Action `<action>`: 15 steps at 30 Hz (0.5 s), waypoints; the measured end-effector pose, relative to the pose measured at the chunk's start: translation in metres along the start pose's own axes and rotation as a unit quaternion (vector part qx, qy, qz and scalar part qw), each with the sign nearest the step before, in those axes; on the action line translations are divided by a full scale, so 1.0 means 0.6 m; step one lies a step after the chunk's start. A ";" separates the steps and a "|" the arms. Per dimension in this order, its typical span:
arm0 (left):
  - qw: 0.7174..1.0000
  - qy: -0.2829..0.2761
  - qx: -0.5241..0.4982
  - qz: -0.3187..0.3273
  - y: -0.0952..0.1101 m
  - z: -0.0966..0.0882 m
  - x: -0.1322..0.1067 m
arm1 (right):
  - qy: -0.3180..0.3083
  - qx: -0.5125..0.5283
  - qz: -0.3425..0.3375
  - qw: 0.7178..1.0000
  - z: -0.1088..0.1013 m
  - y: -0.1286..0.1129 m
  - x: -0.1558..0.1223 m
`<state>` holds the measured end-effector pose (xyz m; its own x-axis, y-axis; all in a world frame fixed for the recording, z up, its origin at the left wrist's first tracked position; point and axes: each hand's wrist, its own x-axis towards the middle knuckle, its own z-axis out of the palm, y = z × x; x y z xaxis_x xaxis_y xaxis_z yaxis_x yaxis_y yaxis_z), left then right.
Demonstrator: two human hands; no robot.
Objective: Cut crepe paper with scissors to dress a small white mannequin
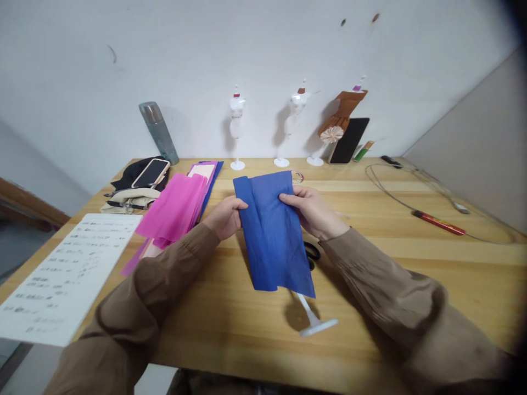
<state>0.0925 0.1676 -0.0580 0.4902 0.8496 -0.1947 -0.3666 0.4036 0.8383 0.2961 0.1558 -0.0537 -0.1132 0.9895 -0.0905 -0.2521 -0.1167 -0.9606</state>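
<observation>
A blue sheet of crepe-like paper [274, 236] is held up over the wooden table [391, 263], with a fold running down its left part. My left hand [224, 216] pinches its left edge. My right hand [310, 211] grips its right edge, fingers curled over the front. Below the sheet a white stand [315, 323] lies on the table, its upper part hidden behind the paper. Black scissor handles [312, 253] peek out under my right wrist.
Pink and purple paper sheets [177, 211] lie to the left, beside a printed white page [66, 274]. A phone [150, 173] rests on a bag. Three small mannequin stands [236, 129], a flask [158, 131], a dark phone [349, 141] and wire with a red tool [438, 222] are further back.
</observation>
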 end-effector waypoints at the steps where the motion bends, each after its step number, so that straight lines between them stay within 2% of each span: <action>1: 1.000 0.005 0.003 0.001 0.001 0.001 0.000 | 0.002 0.000 0.001 1.000 0.000 0.000 0.000; 5: 0.999 0.017 0.031 0.000 0.006 0.009 -0.005 | 0.013 -0.002 -0.002 1.000 0.003 -0.004 -0.004; 11: 0.998 -0.024 0.040 0.043 0.005 0.026 -0.020 | -0.020 -0.030 -0.022 0.999 0.014 -0.011 -0.014; 15: 0.996 0.002 0.051 0.069 0.006 0.026 -0.022 | -0.031 -0.081 -0.032 0.996 0.015 -0.012 -0.017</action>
<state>0.0970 0.1527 -0.0442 0.4378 0.8959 -0.0752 -0.3482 0.2461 0.9045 0.2905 0.1461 -0.0433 -0.1611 0.9868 -0.0156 -0.1037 -0.0326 -0.9941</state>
